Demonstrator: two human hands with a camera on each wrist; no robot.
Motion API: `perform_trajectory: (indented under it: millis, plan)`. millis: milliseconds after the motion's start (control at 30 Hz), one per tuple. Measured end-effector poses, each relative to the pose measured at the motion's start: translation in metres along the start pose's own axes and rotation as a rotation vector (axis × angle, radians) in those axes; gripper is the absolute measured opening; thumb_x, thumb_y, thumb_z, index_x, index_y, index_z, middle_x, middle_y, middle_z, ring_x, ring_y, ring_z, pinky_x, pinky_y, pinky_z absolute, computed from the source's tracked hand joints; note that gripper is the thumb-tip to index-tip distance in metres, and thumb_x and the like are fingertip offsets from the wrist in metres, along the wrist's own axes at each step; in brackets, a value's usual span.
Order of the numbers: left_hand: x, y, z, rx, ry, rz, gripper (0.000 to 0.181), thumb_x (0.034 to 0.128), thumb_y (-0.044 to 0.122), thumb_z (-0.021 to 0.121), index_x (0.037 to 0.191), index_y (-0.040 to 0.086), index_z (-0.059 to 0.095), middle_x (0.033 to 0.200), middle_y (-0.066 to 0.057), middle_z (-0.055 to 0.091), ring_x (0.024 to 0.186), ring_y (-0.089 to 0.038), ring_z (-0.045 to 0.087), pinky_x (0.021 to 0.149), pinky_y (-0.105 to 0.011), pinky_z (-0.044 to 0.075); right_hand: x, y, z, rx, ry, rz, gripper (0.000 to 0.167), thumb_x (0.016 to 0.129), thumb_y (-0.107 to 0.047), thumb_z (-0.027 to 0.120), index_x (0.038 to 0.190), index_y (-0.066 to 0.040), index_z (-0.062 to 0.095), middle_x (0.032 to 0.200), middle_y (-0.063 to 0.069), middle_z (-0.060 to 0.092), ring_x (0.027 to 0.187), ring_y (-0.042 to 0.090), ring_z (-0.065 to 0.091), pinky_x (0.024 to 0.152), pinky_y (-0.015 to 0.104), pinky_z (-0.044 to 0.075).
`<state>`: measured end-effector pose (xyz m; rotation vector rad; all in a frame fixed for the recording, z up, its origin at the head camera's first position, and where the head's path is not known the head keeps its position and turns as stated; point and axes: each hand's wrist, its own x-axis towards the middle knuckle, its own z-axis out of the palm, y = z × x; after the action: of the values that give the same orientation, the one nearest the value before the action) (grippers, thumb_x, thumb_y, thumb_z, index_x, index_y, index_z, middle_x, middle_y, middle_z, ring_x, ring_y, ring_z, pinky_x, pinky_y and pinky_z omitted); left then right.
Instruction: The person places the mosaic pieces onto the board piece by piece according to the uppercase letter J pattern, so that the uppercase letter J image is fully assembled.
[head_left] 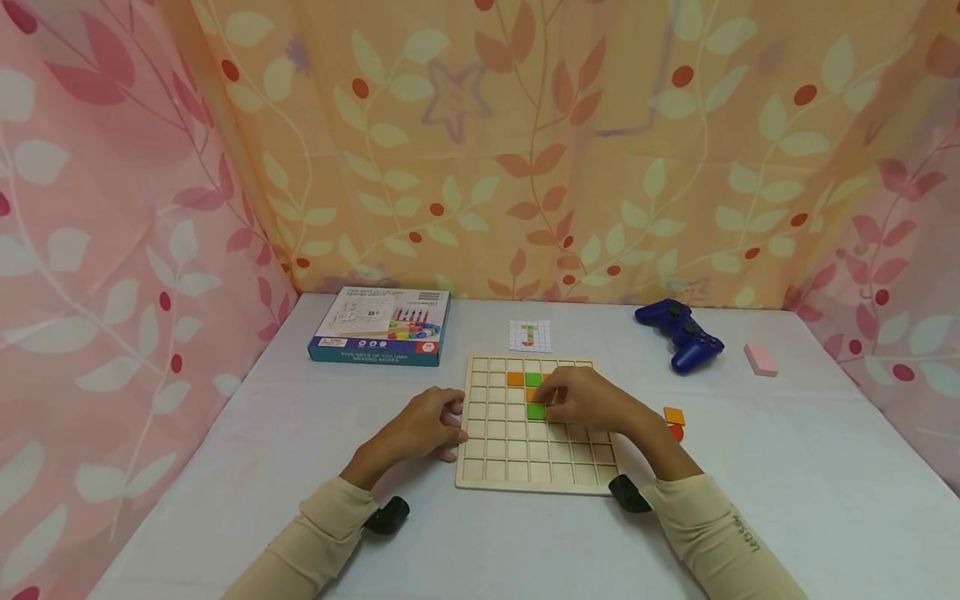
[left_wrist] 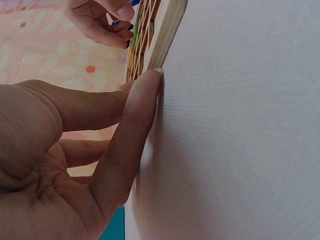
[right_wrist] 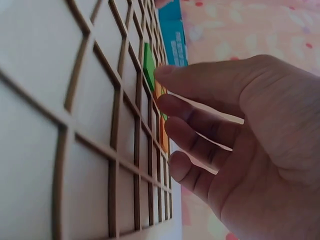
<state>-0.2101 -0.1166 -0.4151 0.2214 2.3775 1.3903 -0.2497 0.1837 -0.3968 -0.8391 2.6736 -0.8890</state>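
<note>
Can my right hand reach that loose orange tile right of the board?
Probably yes: the orange tile lies uncovered beside the right forearm, so the right hand would likely just need to draw back.

Matt wooden grid board (head_left: pixel 537 472), smooth plastic game controller (head_left: pixel 681 337), printed cardboard box (head_left: pixel 375 358), paper pattern card (head_left: pixel 542 340), matt white cloth (head_left: pixel 525 550)

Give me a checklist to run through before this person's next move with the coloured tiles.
1. Left hand touching the square, pale wooden grid board: ok, at its left edge.
2. Small white paper card with a coloured pattern uncovered: ok, beyond the board.
3. Tiles on the board all fully visible: not ok; the right hand covers part of them.
4. Right hand free of any tile: cannot tell; its grasp is unclear.
5. Loose orange square tile in sight: ok, right of the board.
6. Red tile's full shape: cannot tell; partly hidden.
</note>
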Motion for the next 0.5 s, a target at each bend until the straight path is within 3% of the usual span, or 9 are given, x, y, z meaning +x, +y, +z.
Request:
perform_trajectory:
  millis: [267,500]
  plan:
    - [0.002,-0.001,0.001,-0.002,-0.003,-0.01,0.068,0.0913,-0.007,0.077,0.153,-0.004,0.049,0.121,-0.012,0.055,0.095,-0.022,0.064,0.066,-0.033,0.067,-0.013,0.02,-0.015,0.104,0.044,0.087,0.029,0.092,-0.015,0.079,0.12,-0.01,0.078,0.112,0.003,0.073,0.1,0.021,0.06,0.085,0.035,0.052]
    - [0.001,0.0,0.001,0.003,-0.002,-0.013,0.068,0.0914,-0.006,0.077,0.153,-0.004,0.049,0.118,-0.012,0.055,0.098,-0.023,0.061,0.067,-0.032,0.067,-0.037,0.035,-0.031,0.063,0.076,0.116,0.033,0.093,-0.019,0.08,0.124,-0.01,0.076,0.108,0.002,0.072,0.1,0.021,0.06,0.077,0.029,0.052]
